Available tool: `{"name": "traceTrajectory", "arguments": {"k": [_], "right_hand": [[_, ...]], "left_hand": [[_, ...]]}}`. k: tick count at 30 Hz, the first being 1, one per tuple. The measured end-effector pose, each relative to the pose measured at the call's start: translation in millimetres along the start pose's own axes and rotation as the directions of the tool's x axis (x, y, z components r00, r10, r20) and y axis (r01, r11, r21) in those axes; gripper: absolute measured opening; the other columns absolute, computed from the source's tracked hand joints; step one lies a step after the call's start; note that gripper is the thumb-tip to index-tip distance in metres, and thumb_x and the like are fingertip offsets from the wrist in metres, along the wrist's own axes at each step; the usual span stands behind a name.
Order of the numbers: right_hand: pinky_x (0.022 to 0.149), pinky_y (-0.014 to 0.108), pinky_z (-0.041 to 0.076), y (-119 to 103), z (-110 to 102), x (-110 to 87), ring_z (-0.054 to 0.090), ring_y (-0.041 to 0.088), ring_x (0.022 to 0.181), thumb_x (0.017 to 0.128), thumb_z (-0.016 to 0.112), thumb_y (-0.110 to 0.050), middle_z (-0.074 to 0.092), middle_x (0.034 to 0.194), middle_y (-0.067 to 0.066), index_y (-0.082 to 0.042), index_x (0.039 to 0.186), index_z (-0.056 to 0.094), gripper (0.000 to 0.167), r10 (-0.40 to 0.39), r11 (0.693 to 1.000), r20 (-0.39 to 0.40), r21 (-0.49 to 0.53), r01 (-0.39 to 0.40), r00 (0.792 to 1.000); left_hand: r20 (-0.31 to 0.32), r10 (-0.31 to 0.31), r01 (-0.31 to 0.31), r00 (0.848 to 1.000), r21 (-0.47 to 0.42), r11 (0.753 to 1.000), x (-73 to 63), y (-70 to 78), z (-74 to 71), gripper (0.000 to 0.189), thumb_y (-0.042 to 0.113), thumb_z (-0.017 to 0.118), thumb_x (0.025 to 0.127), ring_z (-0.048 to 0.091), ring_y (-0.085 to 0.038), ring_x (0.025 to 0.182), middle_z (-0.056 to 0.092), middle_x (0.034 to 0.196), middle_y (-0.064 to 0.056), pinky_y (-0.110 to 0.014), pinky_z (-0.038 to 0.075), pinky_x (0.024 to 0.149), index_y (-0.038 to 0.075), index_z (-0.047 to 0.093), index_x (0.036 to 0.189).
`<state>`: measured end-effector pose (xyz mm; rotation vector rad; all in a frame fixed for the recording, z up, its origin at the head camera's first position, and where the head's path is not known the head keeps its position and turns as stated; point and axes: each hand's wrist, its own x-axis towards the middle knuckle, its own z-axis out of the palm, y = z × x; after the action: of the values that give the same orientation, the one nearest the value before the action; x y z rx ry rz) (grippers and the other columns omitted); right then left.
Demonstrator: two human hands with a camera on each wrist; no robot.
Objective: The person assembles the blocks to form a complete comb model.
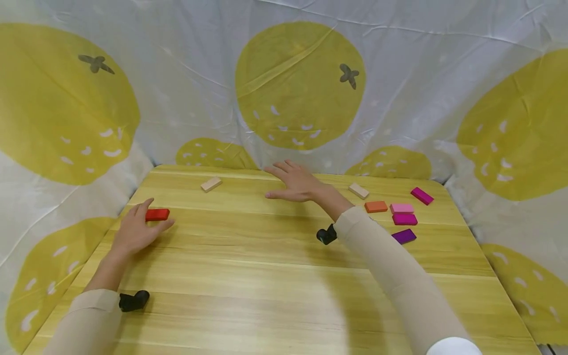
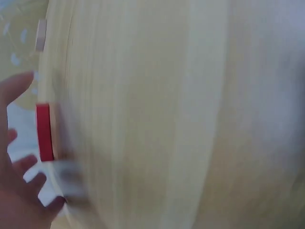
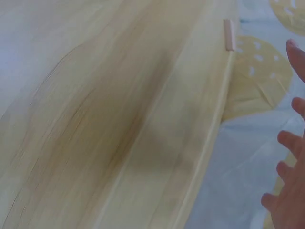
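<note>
At the table's left side, my left hand (image 1: 135, 230) hovers with fingers spread beside a red block (image 1: 157, 214). The left wrist view shows this red block (image 2: 44, 132) lying apart from the fingers. My right hand (image 1: 293, 183) is held above the far middle of the table, fingers extended and nothing in it. Between the hands, near the back edge, lies a plain wooden block (image 1: 211, 184). In the right wrist view a pale block (image 3: 229, 35) lies near the table edge, away from the fingers.
Right of my right hand lie a second wooden block (image 1: 358, 191), an orange block (image 1: 375, 206), a pink block (image 1: 402, 208), two magenta blocks (image 1: 405, 219) and a purple block (image 1: 404, 236), partly behind the sleeve. A fruit-printed curtain (image 1: 195, 98) hangs around the wooden table (image 1: 248, 305).
</note>
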<state>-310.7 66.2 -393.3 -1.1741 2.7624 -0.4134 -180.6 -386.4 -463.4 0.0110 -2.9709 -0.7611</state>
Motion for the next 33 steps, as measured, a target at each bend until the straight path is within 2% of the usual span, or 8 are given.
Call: {"name": "traceTrajectory", "arguments": {"k": [3, 6, 13, 19, 25, 29, 33], "right_hand": [[0.122, 0.056, 0.013, -8.7, 4.1, 13.6, 0.017, 0.041, 0.153, 0.099, 0.054, -0.065, 0.028, 0.167, 0.015, -0.022, 0.165, 0.03, 0.082, -0.022, 1.0, 0.02, 0.021, 0.022, 1.0], [0.123, 0.051, 0.013, -14.2, 10.6, 25.7, 0.019, 0.036, 0.154, 0.099, 0.053, -0.066, 0.03, 0.166, 0.013, -0.022, 0.165, 0.03, 0.083, -0.034, 0.999, 0.035, 0.018, 0.033, 0.999], [0.123, 0.047, 0.016, -26.4, 22.5, 51.7, 0.023, 0.03, 0.153, 0.1, 0.053, -0.065, 0.031, 0.166, 0.008, -0.022, 0.166, 0.027, 0.083, -0.052, 0.998, 0.076, 0.033, 0.05, 0.996], [0.122, 0.044, 0.018, -30.9, 34.3, 75.6, 0.026, 0.027, 0.152, 0.101, 0.054, -0.062, 0.032, 0.165, 0.005, -0.019, 0.165, 0.029, 0.081, -0.034, 0.997, 0.071, 0.067, 0.029, 0.997], [0.122, 0.039, 0.02, -48.2, 55.5, 102.1, 0.025, 0.024, 0.152, 0.106, 0.053, -0.051, 0.032, 0.165, 0.006, -0.017, 0.164, 0.031, 0.071, -0.07, 0.992, 0.075, 0.113, 0.062, 0.995], [0.122, 0.037, 0.019, -65.3, 67.4, 117.1, 0.022, 0.024, 0.154, 0.108, 0.052, -0.046, 0.027, 0.168, 0.007, -0.018, 0.165, 0.028, 0.068, -0.077, 0.988, 0.098, 0.138, 0.063, 0.992], [0.123, 0.034, 0.014, -77.9, 77.6, 128.9, 0.016, 0.021, 0.156, 0.11, 0.048, -0.043, 0.019, 0.171, 0.005, -0.02, 0.167, 0.023, 0.067, -0.067, 0.992, 0.123, 0.116, 0.052, 0.99]], "left_hand": [[0.053, 0.056, -0.053, 0.997, -0.053, 0.997, 3.1, -10.0, -2.1, 0.094, 0.039, 0.074, 0.095, 0.03, -0.065, 0.134, 0.031, 0.15, -0.044, -0.076, 0.028, 0.103, -0.009, 0.024, 0.158], [0.092, 0.087, -0.076, 0.992, -0.114, 0.991, 5.3, -18.8, -3.6, 0.091, 0.029, 0.077, 0.094, 0.029, -0.064, 0.135, 0.032, 0.15, -0.045, -0.074, 0.026, 0.106, -0.012, 0.025, 0.156], [0.081, 0.067, -0.052, 0.994, -0.179, 0.982, 2.2, -34.2, -7.3, 0.067, 0.013, 0.071, 0.099, 0.028, -0.067, 0.132, 0.032, 0.144, -0.048, -0.074, 0.025, 0.106, -0.017, 0.036, 0.148], [0.071, 0.028, -0.013, 0.997, -0.195, 0.981, 9.3, -32.6, -11.2, 0.063, 0.02, 0.07, 0.101, 0.029, -0.065, 0.134, 0.035, 0.145, -0.047, -0.074, 0.024, 0.106, -0.013, 0.043, 0.146], [0.076, -0.007, 0.02, 0.997, -0.166, 0.986, 8.1, -35.7, -14.2, 0.064, 0.026, 0.069, 0.102, 0.029, -0.066, 0.133, 0.034, 0.146, -0.047, -0.075, 0.025, 0.105, -0.012, 0.044, 0.146], [0.06, -0.003, 0.012, 0.998, -0.154, 0.988, 6.0, -38.0, -12.8, 0.063, 0.027, 0.07, 0.102, 0.031, -0.066, 0.132, 0.036, 0.145, -0.046, -0.075, 0.026, 0.104, -0.011, 0.045, 0.146], [0.047, 0.019, -0.011, 0.999, -0.157, 0.988, 6.9, -37.1, -9.7, 0.062, 0.027, 0.07, 0.101, 0.033, -0.065, 0.131, 0.038, 0.144, -0.045, -0.075, 0.027, 0.103, -0.01, 0.046, 0.145]]}}
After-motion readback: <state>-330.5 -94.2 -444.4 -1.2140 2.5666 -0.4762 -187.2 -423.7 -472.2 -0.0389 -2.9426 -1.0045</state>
